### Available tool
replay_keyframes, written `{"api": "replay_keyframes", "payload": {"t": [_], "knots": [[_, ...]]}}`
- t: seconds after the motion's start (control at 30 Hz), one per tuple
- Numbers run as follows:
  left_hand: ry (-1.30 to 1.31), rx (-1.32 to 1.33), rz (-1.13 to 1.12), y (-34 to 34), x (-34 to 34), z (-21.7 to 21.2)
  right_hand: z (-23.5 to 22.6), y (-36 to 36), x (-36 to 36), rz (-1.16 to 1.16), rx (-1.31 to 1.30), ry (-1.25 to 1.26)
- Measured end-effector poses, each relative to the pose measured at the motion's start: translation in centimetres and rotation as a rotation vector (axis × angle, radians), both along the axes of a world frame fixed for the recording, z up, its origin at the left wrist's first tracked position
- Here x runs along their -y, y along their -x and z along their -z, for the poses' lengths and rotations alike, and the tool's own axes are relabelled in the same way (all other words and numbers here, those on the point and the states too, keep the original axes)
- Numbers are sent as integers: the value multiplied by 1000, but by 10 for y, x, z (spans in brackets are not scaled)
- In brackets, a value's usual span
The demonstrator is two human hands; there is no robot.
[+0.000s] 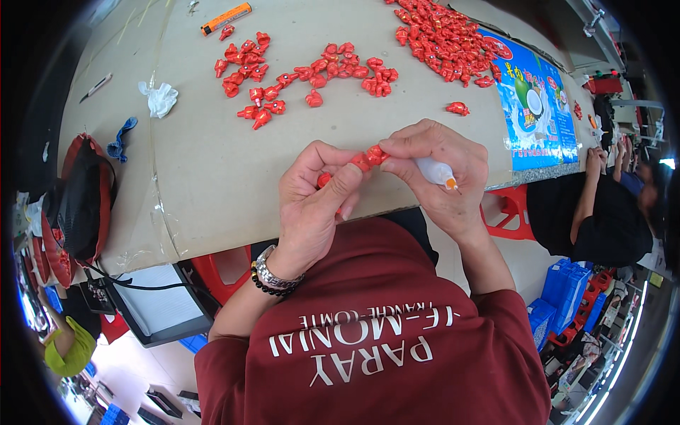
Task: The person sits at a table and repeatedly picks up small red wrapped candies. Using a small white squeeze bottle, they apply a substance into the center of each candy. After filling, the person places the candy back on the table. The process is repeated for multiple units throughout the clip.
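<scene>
"Grip?"
"Left hand (306,205) and right hand (464,157) pinch small red parts (376,154) above the bench (212,177); right also palms a white bottle (432,170)."
"Tip?"
"Probably align steadily, orange nozzle (451,184) kept clear."

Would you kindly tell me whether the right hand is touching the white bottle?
Touching: the head view shows the white bottle lodged in the right hand, between thumb and fingers.

There are dozens of red pieces (446,42), one white bottle (433,170), one orange box (227,18) and one crumpled tissue (161,100).
</scene>
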State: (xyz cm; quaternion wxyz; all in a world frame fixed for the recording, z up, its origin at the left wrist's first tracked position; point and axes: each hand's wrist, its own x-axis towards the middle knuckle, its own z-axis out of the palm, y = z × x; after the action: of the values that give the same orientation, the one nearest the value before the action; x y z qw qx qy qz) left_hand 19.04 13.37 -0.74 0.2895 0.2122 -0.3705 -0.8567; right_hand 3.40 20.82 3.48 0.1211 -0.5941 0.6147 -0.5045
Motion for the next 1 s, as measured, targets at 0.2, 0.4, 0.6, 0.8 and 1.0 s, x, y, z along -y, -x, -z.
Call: {"api": "replay_keyframes", "payload": {"t": [0.2,0.4,0.6,0.8,1.0], "knots": [[27,-15,5,-1,0,5,4,-3,0,12,-34,25],[196,20,-68,-1,-2,7,3,-7,-1,31,-148,69],[77,-24,-46,-1,-1,4,5,-5,-2,-24,-270,144],[286,31,-122,-2,-3,9,6,-7,-4,-21,-227,155],[419,153,-126,-3,-1,4,14,-4,-2,-67,-227,198]]}}
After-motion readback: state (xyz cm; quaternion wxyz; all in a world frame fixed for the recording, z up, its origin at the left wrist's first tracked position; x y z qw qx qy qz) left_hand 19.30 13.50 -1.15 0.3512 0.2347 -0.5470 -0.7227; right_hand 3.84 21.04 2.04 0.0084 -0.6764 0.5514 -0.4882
